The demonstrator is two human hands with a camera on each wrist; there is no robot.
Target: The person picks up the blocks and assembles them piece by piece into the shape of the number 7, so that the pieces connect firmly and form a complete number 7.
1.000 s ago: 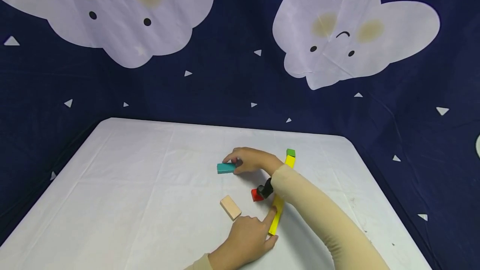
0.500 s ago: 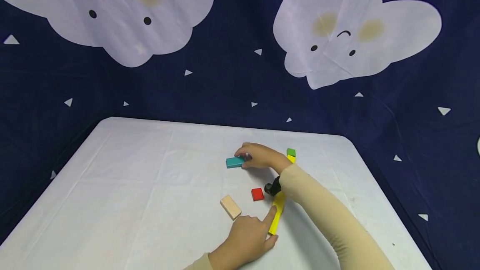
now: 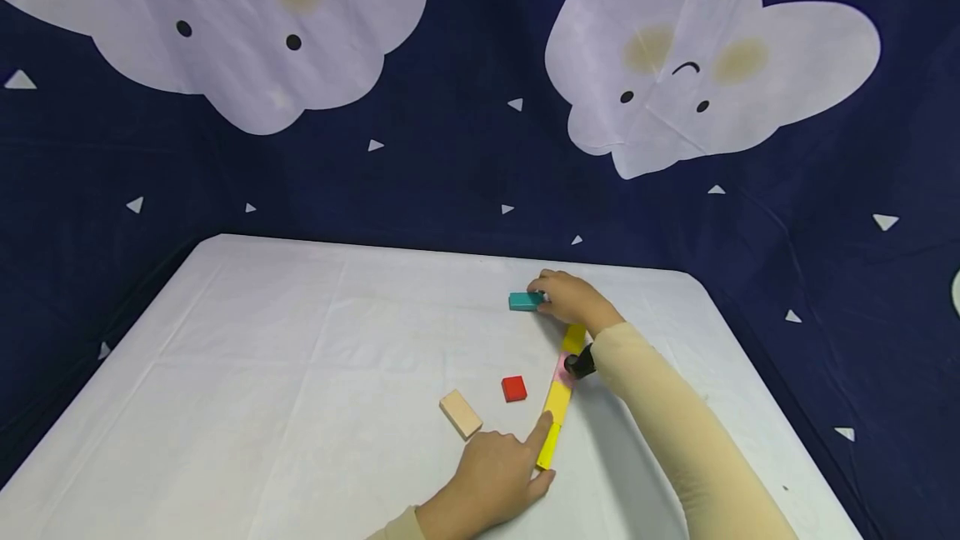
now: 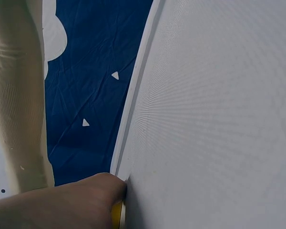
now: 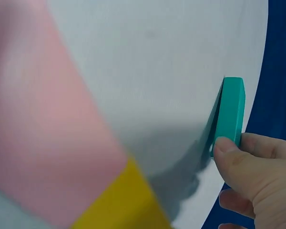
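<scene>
My right hand (image 3: 573, 300) pinches one end of a teal block (image 3: 525, 302) between thumb and fingers, near the table's far edge. In the right wrist view the thumb lies on the lower end of the teal block (image 5: 230, 112), whose other end sticks out. A row of yellow blocks (image 3: 557, 402) with a pink block (image 3: 561, 368) among them runs up the table below the right wrist. My left hand (image 3: 491, 477) rests by the row's near end, its straight index fingertip touching a yellow block and its thumb at the end. The left wrist view shows little of the row.
A red block (image 3: 513, 388) and a plain wooden block (image 3: 461, 414) lie left of the row. The white-covered table (image 3: 262, 407) ends at a dark blue cloth (image 3: 450, 182) printed with clouds. A black camera (image 3: 581, 363) on the right wrist overlaps the row.
The right hand has carried the teal block right and toward the far edge. More of the row shows now, while the green block at its far end is hidden. The left hand stays put.
</scene>
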